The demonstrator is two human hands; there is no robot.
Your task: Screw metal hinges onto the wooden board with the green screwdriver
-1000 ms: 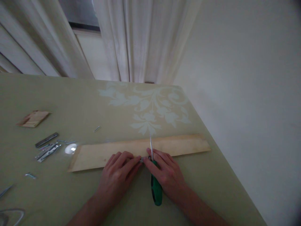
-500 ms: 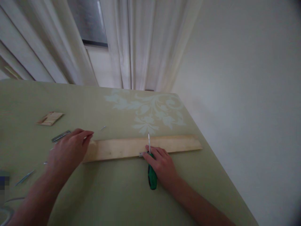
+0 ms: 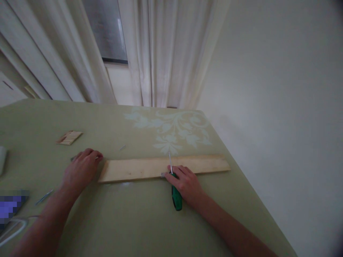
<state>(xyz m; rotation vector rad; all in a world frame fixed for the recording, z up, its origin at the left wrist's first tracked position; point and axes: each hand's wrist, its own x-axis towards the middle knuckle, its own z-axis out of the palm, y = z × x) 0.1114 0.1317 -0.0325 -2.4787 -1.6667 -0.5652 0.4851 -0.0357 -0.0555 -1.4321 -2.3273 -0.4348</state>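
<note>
Right hand [image 3: 184, 181] holds my green-handled, metal-shafted screwdriver [image 3: 176, 197] across a long, pale wooden board [image 3: 150, 168]; I cannot tell whether my left hand [image 3: 79, 169], beside it, grips anything.

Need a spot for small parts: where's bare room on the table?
Bare: table in front of the wooden board, between left forearm and right forearm. Also beyond the board, between wood scrap and floral print. Crowded: near left, with slim metal item and white cable; around the right hand and screwdriver.
</note>
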